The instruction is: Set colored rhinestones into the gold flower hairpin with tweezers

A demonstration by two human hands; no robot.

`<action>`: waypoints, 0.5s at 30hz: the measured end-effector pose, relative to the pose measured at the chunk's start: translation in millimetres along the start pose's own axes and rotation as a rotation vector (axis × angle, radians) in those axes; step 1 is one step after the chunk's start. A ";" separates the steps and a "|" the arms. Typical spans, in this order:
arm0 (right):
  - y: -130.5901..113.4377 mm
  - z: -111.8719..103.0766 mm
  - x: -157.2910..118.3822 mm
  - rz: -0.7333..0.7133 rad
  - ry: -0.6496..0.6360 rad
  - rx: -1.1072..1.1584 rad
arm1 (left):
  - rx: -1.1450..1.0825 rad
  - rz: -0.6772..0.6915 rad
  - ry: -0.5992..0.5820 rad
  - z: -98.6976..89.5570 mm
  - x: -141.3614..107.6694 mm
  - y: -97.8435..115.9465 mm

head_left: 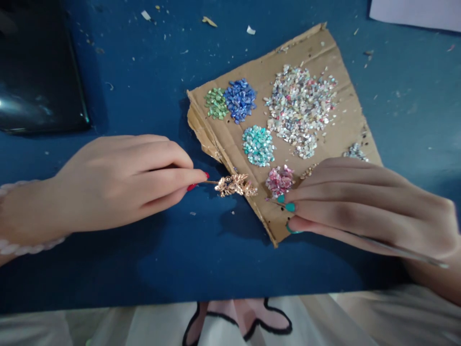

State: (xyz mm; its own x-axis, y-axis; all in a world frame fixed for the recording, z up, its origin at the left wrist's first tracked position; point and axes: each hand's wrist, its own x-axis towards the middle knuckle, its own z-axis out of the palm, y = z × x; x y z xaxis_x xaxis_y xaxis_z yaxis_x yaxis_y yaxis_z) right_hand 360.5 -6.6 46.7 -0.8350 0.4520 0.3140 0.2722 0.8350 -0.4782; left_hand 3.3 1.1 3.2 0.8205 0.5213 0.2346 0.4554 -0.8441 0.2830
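My left hand (133, 185) pinches the thin stem of a gold hairpin (236, 185) between thumb and fingertips. Its floral, openwork head points right, over the lower left edge of a cardboard piece (248, 62). My right hand (363, 206) is closed around a slender metal tool (406, 252), whose exact kind I cannot make out. The tool's fine tip is beside a small pile of pink shell chips (280, 180), and a tiny pink bit shows at the tip. A gap separates the tip from the hairpin's head.
On the cardboard lie piles of turquoise chips (258, 145), blue chips (240, 100), green chips (216, 103) and a large mixed whitish heap (302, 108). Grey chips (356, 152) are partly behind my right hand. A glossy black object (39, 72) stands upper left; a pale sheet (418, 14) lies upper right.
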 end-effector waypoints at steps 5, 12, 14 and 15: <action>-1.7 -0.7 -0.4 0.016 0.002 -0.006 | 0.002 0.008 0.006 0.5 0.9 0.2; -1.3 -0.5 -2.3 0.004 0.017 -0.005 | 0.013 0.031 -0.004 1.0 0.7 -1.4; -3.7 -2.0 -1.4 -0.018 0.033 -0.006 | 0.026 0.051 -0.011 0.9 0.3 -1.9; -5.8 -3.2 -0.6 -0.004 0.047 -0.004 | 0.031 0.057 -0.013 0.9 0.2 -2.1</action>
State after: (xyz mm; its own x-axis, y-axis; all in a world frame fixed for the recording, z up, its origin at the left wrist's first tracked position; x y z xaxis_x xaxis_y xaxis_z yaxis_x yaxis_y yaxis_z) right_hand 361.0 -10.7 52.0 -0.8127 0.4628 0.3540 0.2710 0.8381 -0.4735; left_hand 2.8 2.9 1.8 0.8499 0.4705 0.2372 0.4179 -0.8761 0.2404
